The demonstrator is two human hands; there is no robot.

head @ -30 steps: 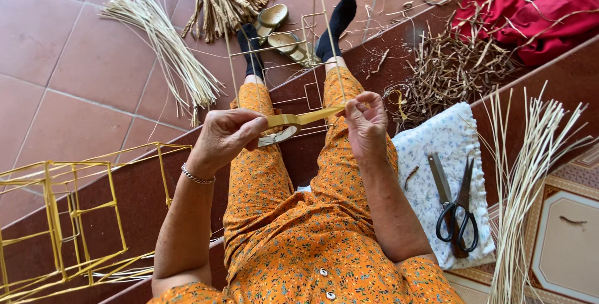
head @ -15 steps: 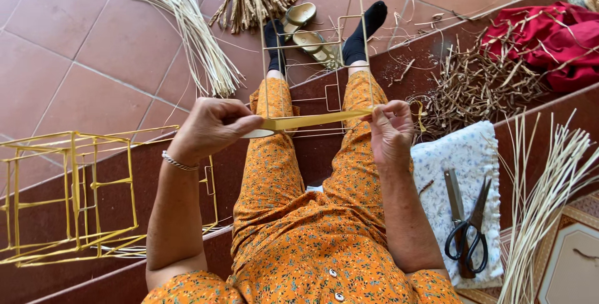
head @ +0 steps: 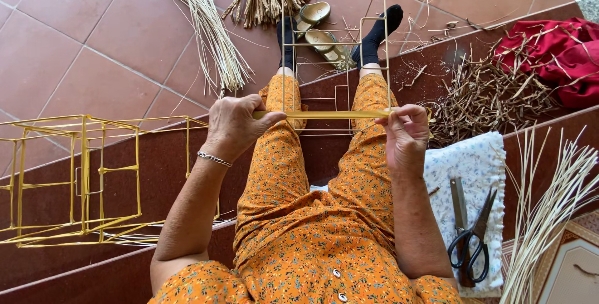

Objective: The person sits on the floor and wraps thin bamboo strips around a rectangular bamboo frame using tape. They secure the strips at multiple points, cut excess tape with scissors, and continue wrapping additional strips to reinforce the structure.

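Observation:
I sit on red steps in orange flowered clothes. A thin wire frame (head: 337, 35) stands upright between my knees. My left hand (head: 236, 126) and my right hand (head: 405, 132) each grip one end of its near horizontal bar, which is wrapped in a flat yellow strip (head: 331, 115). Both hands are closed around that bar, the left with a bracelet at the wrist.
A yellow-wrapped wire frame (head: 75, 179) lies on the step at left. Pale reed bundles lie at top (head: 206, 23) and at right (head: 549, 210). Black scissors (head: 471, 235) rest on a flowered cloth (head: 474, 173). Dry scraps (head: 493, 92), red cloth (head: 561, 54) and sandals (head: 321, 26) lie beyond.
My view has shifted so the frame and my hands sit lower and more central. The hands have moved slightly apart along the yellow-wrapped bar, still holding it.

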